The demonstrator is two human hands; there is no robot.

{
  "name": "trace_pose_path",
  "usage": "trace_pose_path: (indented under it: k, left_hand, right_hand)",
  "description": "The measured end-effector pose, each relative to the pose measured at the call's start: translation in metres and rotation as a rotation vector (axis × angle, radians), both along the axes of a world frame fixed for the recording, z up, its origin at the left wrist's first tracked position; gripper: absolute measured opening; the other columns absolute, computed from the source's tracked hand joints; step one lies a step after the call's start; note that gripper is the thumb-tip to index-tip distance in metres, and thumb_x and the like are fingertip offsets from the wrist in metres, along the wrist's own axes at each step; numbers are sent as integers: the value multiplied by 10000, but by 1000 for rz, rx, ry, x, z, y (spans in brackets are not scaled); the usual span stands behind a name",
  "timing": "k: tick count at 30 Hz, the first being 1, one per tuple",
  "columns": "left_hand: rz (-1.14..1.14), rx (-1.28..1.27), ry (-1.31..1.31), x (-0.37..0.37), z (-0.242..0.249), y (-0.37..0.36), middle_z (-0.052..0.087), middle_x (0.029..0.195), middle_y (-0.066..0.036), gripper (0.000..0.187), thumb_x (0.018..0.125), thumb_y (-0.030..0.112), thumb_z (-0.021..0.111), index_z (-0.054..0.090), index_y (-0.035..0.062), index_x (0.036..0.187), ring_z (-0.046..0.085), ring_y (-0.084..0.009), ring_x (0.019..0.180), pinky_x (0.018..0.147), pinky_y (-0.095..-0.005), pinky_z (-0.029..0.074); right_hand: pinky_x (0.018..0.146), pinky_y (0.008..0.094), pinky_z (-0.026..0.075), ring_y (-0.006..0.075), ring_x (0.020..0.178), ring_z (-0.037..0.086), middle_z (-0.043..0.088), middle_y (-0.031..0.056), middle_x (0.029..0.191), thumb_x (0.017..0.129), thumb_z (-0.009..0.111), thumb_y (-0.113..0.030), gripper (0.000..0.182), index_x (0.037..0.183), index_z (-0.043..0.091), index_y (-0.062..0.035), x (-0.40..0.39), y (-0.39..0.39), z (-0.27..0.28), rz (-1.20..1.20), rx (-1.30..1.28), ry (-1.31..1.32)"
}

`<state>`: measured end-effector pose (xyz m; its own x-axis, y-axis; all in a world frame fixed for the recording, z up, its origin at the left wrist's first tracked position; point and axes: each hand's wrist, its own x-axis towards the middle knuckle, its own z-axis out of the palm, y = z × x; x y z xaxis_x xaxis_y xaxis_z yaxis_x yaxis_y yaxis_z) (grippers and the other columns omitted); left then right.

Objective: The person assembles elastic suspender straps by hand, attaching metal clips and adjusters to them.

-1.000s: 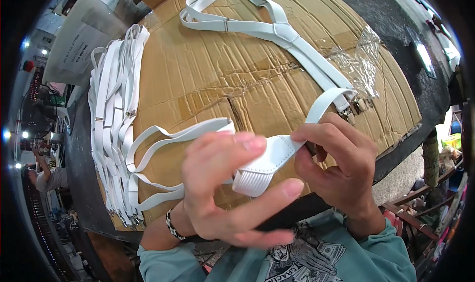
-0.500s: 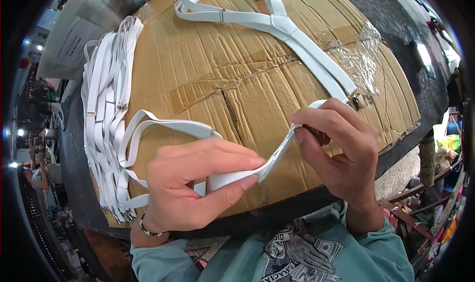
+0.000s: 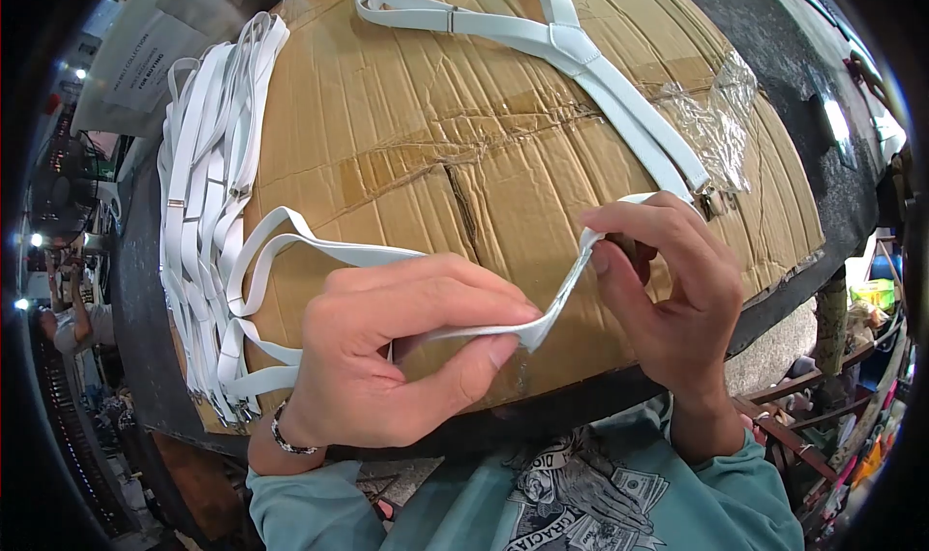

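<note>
Both hands hold one white elastic strap (image 3: 564,290) above the cardboard near its front edge. My left hand (image 3: 411,348) pinches it between thumb and forefinger, with the strap bent just past the fingertips. Thumb and forefinger of my right hand (image 3: 673,290) grip it farther right, and the short piece between the hands slants upward. Looped white bands (image 3: 261,261) run leftward from behind my left hand. Beyond the hands lies a pair of white suspenders (image 3: 576,48) with a joined patch and metal clips (image 3: 711,203) at its lower end.
A bundle of white suspenders (image 3: 198,164) lies along the left side of the cardboard (image 3: 358,106). Clear plastic tape (image 3: 726,116) is on its right part. A pale plastic bag with printing (image 3: 135,67) stands at upper left. A person (image 3: 82,324) is at far left.
My left hand has moved slightly right, and the strap between the hands is now bent more sharply. The cardboard and the suspenders on it appear shifted slightly in view.
</note>
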<state>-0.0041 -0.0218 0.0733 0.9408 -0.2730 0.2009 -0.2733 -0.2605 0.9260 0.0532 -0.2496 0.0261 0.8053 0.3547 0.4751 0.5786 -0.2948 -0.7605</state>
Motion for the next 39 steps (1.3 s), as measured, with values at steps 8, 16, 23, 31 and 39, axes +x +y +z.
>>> trace_pose_path:
  k: [8,16,23,31,39]
  left_hand:
    - [62,467,-346,3,-3,-8,679,852,-102,407,735,-3,783,766,21,1141,664,-217,706,648,-297,527]
    - [64,828,-371,-4,-16,-5,663,908,-56,538,695,87,835,767,113,1228,643,-213,792,675,-338,503]
    - [29,780,-575,10,-47,-5,729,1134,-99,509,707,38,774,746,55,1214,683,-254,987,964,-445,466]
    - [34,625,-411,6,-55,-10,667,963,-74,452,701,16,822,738,22,1145,636,-263,864,807,-393,480]
    - [9,562,-351,5,-58,-8,618,922,-68,433,707,19,827,735,20,1130,599,-266,816,715,-380,471]
  right_hand:
    - [535,269,491,143,634,629,669,66,825,780,756,109,301,1050,724,-21,-4,0,-1,-69,24,-151]
    - [544,264,503,141,637,636,669,75,830,805,757,102,290,1070,724,-12,-16,3,-10,-54,10,-86]
    - [558,207,449,69,638,581,705,64,906,864,782,34,215,1067,723,0,-22,-13,-14,-49,31,130]
    - [669,213,485,72,825,625,714,60,964,868,763,43,187,1048,718,24,-26,-18,-3,-77,272,478]
    - [609,234,475,117,755,630,695,119,979,797,748,86,227,1009,724,8,-11,-3,0,131,-7,168]
